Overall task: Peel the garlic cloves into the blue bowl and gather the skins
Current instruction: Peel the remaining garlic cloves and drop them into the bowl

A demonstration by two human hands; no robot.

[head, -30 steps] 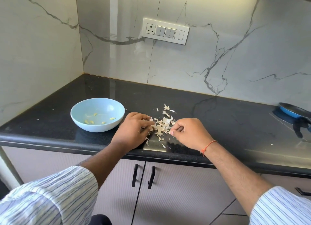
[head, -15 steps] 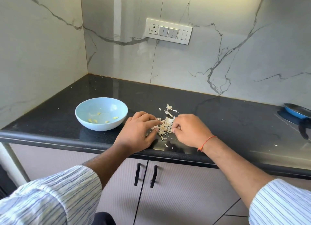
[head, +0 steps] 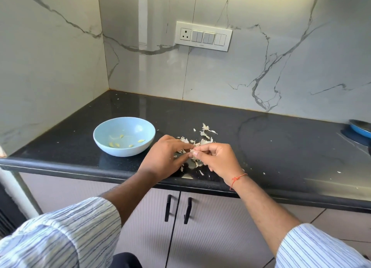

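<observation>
A light blue bowl point(head: 104, 141) stands on the black counter point(head: 271, 147), left of my hands, with several peeled yellowish garlic cloves point(head: 116, 144) inside. Pale garlic skins point(head: 204, 136) lie scattered just beyond and under my hands. My right hand point(head: 217, 159) pinches a small garlic clove point(head: 193, 151) at its fingertips, raised a little above the counter. My left hand point(head: 164, 159) meets it, fingertips curled onto the same clove. Part of the skin pile is hidden beneath both hands.
A blue pan point(head: 361, 128) sits at the far right edge of the counter. A switch plate point(head: 203, 36) is mounted on the marble wall behind. Cabinet doors with black handles point(head: 177, 209) are below the counter edge. Tiny skin flecks dot the counter.
Both hands have lifted slightly off the skin pile and drawn together, now pinching one small clove between them. The view has shifted a little to the left.
</observation>
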